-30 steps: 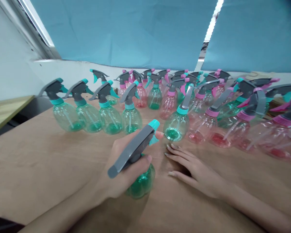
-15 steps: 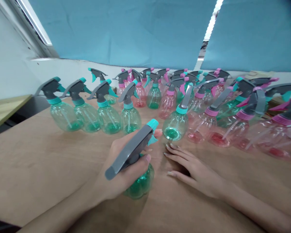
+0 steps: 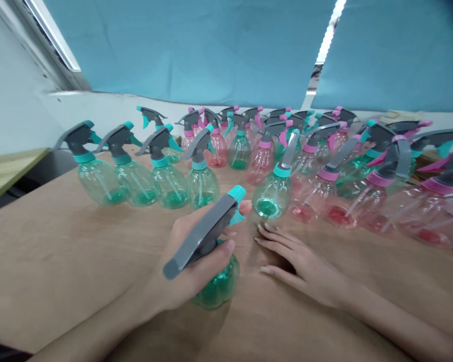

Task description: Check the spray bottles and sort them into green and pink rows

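My left hand is wrapped round the neck of a green spray bottle with a grey head and turquoise nozzle. The bottle is tilted, its nozzle pointing away from me and to the right; my fingers hide its neck. My right hand lies on the table with fingers stretched out and holds nothing. Just beyond its fingertips stands another green spray bottle. Left of that, a row of green spray bottles stands upright on the brown table.
Several pink spray bottles crowd the right side, with more pink and green ones behind. A blue curtain hangs at the back above a white ledge. A wooden board juts in at the far left.
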Action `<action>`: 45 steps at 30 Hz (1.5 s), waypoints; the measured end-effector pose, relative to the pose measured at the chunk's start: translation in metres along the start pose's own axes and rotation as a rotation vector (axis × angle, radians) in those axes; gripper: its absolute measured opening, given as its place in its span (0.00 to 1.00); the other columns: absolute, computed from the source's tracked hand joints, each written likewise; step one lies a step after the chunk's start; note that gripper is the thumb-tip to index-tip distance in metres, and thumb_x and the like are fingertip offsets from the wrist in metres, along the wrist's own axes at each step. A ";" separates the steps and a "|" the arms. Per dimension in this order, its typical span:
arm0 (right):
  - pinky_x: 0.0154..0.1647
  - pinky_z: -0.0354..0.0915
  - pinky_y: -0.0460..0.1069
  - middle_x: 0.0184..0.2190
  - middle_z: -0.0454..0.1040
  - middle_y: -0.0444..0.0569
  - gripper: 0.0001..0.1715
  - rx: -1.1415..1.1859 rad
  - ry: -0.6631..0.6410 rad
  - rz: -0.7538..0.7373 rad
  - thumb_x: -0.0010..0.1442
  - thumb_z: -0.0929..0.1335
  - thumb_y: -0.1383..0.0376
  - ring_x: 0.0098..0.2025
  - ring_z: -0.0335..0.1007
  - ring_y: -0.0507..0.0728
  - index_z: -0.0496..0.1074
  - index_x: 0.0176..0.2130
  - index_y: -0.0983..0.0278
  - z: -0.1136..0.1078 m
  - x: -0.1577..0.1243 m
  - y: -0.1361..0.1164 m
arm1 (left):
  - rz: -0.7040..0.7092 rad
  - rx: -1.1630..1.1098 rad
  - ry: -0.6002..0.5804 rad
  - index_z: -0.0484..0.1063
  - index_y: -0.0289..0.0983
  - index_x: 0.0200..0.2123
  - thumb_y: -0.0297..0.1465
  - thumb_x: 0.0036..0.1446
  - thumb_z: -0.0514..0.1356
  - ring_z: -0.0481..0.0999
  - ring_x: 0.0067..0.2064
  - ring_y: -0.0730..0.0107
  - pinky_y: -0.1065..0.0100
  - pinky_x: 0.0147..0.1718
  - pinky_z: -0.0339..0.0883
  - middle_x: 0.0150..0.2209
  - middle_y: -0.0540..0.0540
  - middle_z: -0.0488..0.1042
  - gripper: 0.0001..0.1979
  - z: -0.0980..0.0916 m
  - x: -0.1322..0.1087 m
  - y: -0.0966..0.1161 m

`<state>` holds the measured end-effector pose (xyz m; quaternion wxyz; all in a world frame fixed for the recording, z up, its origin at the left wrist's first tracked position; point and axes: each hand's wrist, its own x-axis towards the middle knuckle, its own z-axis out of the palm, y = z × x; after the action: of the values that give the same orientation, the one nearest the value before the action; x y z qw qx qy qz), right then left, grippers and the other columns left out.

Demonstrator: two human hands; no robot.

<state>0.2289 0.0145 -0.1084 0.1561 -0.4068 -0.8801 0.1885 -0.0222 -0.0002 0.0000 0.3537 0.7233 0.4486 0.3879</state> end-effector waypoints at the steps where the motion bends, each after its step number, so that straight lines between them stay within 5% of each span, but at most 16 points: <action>1: 0.69 0.52 0.62 0.69 0.57 0.48 0.33 0.008 0.005 -0.002 0.67 0.63 0.49 0.71 0.47 0.61 0.61 0.65 0.58 0.000 0.000 0.000 | 0.005 -0.023 0.000 0.74 0.58 0.52 0.35 0.47 0.61 0.80 0.47 0.55 0.58 0.45 0.78 0.51 0.57 0.79 0.26 0.000 0.000 -0.001; 14: 0.68 0.53 0.63 0.68 0.57 0.48 0.33 0.031 0.017 -0.009 0.66 0.64 0.49 0.70 0.48 0.62 0.61 0.65 0.57 0.000 0.000 0.000 | -0.037 -0.063 0.003 0.76 0.51 0.49 0.32 0.45 0.62 0.78 0.39 0.55 0.56 0.40 0.76 0.49 0.50 0.79 0.25 -0.001 -0.001 0.005; 21: 0.69 0.53 0.63 0.69 0.57 0.48 0.33 0.005 0.012 -0.013 0.67 0.63 0.49 0.71 0.47 0.62 0.60 0.66 0.58 0.000 0.000 -0.001 | -0.061 -0.066 -0.007 0.76 0.41 0.50 0.31 0.51 0.59 0.77 0.45 0.59 0.58 0.46 0.74 0.52 0.46 0.78 0.21 0.001 0.000 0.007; 33: 0.68 0.53 0.64 0.68 0.58 0.48 0.32 0.050 0.038 -0.017 0.66 0.64 0.50 0.70 0.49 0.63 0.61 0.66 0.55 0.000 -0.001 0.000 | -0.033 -0.084 0.022 0.77 0.54 0.47 0.32 0.44 0.61 0.79 0.42 0.52 0.53 0.44 0.76 0.48 0.53 0.80 0.24 0.001 0.000 0.007; 40: 0.68 0.53 0.63 0.68 0.59 0.49 0.32 0.047 0.033 -0.006 0.66 0.64 0.49 0.70 0.50 0.62 0.61 0.65 0.57 -0.001 0.000 -0.003 | -0.098 -0.093 0.033 0.76 0.50 0.47 0.32 0.45 0.61 0.76 0.33 0.57 0.61 0.30 0.73 0.35 0.50 0.78 0.22 0.001 -0.004 0.007; 45: 0.68 0.53 0.64 0.68 0.59 0.50 0.32 0.023 0.037 -0.009 0.67 0.64 0.49 0.70 0.50 0.62 0.62 0.65 0.58 0.000 0.000 -0.002 | -0.124 -0.095 -0.039 0.76 0.45 0.44 0.31 0.49 0.57 0.62 0.20 0.68 0.67 0.19 0.59 0.20 0.55 0.65 0.17 0.000 -0.003 0.013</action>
<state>0.2272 0.0128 -0.1077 0.1781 -0.4043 -0.8767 0.1904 -0.0182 -0.0076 0.0104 0.4198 0.6841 0.4664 0.3719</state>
